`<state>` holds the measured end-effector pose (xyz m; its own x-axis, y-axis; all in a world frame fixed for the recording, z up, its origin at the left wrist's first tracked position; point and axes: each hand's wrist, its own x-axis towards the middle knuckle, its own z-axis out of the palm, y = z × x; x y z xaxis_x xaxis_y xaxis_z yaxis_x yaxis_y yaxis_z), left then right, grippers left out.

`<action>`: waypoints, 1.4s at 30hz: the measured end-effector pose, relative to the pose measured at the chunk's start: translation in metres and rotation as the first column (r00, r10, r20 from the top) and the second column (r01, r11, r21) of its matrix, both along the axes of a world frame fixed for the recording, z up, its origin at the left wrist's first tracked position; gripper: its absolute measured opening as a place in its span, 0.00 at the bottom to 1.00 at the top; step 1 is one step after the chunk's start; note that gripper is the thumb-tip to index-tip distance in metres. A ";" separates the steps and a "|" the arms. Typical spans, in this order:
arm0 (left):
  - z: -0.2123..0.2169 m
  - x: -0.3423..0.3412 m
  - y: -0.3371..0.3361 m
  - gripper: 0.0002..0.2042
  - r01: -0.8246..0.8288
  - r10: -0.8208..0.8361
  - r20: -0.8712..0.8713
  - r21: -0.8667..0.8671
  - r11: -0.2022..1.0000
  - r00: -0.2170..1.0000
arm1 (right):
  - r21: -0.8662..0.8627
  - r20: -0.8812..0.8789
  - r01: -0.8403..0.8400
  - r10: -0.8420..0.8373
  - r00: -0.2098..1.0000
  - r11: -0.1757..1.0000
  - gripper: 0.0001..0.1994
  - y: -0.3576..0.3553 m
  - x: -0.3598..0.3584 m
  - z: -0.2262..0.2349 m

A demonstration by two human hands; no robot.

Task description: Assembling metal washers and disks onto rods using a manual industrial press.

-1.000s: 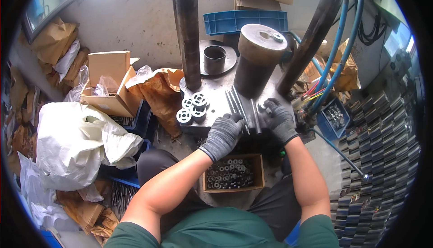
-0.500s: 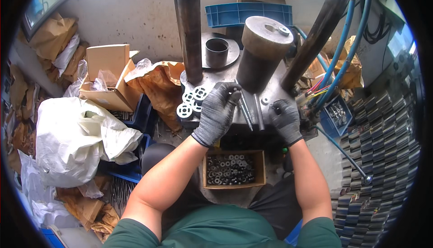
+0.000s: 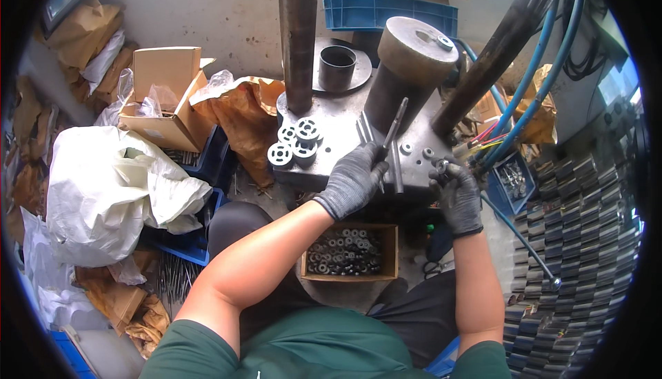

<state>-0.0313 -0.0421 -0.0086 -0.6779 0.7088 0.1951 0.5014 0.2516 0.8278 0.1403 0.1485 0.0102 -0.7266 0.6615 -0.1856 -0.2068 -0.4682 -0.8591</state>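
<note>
My left hand [image 3: 353,177], in a grey work glove, is closed around a slim metal shaft [image 3: 395,122] that tilts up and to the right over the press table [image 3: 338,120]. Beside its fingers several more metal rods [image 3: 397,169] lie on the table's front part. My right hand [image 3: 458,196], gloved too, pinches a small dark ring-shaped part [image 3: 441,166] just off the table's right front edge. Close to it two small washers [image 3: 407,148] rest on the metal surface. To the left of my left hand stand several round slotted discs [image 3: 306,128].
A thick steel cylinder [image 3: 407,68] and a post [image 3: 298,48] rise from the table. Below its front edge stands a cardboard box [image 3: 390,268] of small ring parts. An open carton [image 3: 165,82] and white sack [image 3: 110,193] are left; blue hoses [image 3: 531,82] and stacked metal pieces [image 3: 579,241] are right.
My left hand has shifted right and lower, and its shaft now points up to the right. My right hand has turned fingers-up with a ring part showing. The whole view has shifted slightly.
</note>
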 end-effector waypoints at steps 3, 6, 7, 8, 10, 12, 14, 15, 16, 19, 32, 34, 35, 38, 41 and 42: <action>0.005 0.018 -0.017 0.16 0.181 -0.181 -0.025 -0.004 0.984 0.983 | 0.128 -0.056 0.016 -0.009 0.998 0.992 0.14 -0.014 0.000 0.011; 0.000 0.030 -0.027 0.17 0.286 -0.295 -0.037 -0.153 0.946 0.955 | 0.197 -0.059 0.005 0.007 0.998 0.980 0.12 -0.018 0.007 0.017; 0.001 0.035 -0.029 0.16 0.296 -0.304 -0.023 -0.161 0.941 0.952 | 0.252 -0.059 0.010 0.005 0.998 0.968 0.11 -0.020 0.007 0.019; -0.001 0.037 -0.029 0.16 0.299 -0.306 -0.022 -0.159 0.941 0.952 | 0.254 -0.057 0.012 0.002 0.998 0.967 0.11 -0.019 0.008 0.017; -0.004 0.040 -0.029 0.16 0.305 -0.333 -0.107 -0.212 0.928 0.937 | 0.307 -0.063 0.045 -0.027 0.998 0.951 0.11 -0.019 0.009 0.013; -0.004 0.041 -0.031 0.16 0.310 -0.339 -0.123 -0.208 0.928 0.933 | 0.351 -0.036 0.025 -0.013 0.999 0.936 0.11 -0.023 0.009 0.017; -0.005 0.042 -0.033 0.16 0.312 -0.343 -0.141 -0.204 0.928 0.929 | 0.393 -0.011 0.001 0.003 1.000 0.919 0.11 -0.026 0.009 0.020; -0.005 0.042 -0.034 0.16 0.310 -0.342 -0.144 -0.206 0.928 0.929 | 0.444 0.038 -0.029 0.014 0.999 0.895 0.12 -0.027 0.010 0.021; -0.006 0.041 -0.034 0.16 0.308 -0.341 -0.148 -0.207 0.929 0.928 | 0.493 0.087 -0.062 0.022 0.996 0.868 0.13 -0.027 0.010 0.021; -0.006 0.040 -0.034 0.16 0.307 -0.333 -0.136 -0.180 0.934 0.933 | 0.555 0.174 -0.180 0.098 0.980 0.812 0.15 -0.029 0.011 0.022; -0.005 0.037 -0.037 0.16 0.324 -0.342 -0.136 -0.138 0.936 0.930 | 0.466 0.171 -0.324 0.275 0.946 0.824 0.19 -0.040 0.005 0.015; -0.005 0.037 -0.037 0.16 0.316 -0.331 -0.124 -0.127 0.940 0.935 | 0.435 0.160 -0.219 0.164 0.973 0.873 0.20 -0.048 0.002 0.013; -0.006 0.037 -0.037 0.16 0.314 -0.329 -0.123 -0.127 0.941 0.936 | 0.435 0.161 -0.221 0.166 0.973 0.873 0.20 -0.050 0.001 0.013; -0.008 0.037 -0.037 0.16 0.309 -0.322 -0.131 -0.111 0.945 0.938 | 0.569 0.240 -0.205 0.077 0.968 0.797 0.20 -0.055 -0.001 0.012; -0.010 0.038 -0.037 0.16 0.312 -0.319 -0.114 -0.076 0.947 0.941 | 0.716 0.216 -0.152 -0.009 0.976 0.681 0.16 -0.059 -0.002 0.005; -0.011 0.038 -0.037 0.16 0.318 -0.323 -0.096 -0.067 0.946 0.941 | 0.740 0.199 -0.123 -0.041 0.979 0.662 0.17 -0.060 -0.002 0.001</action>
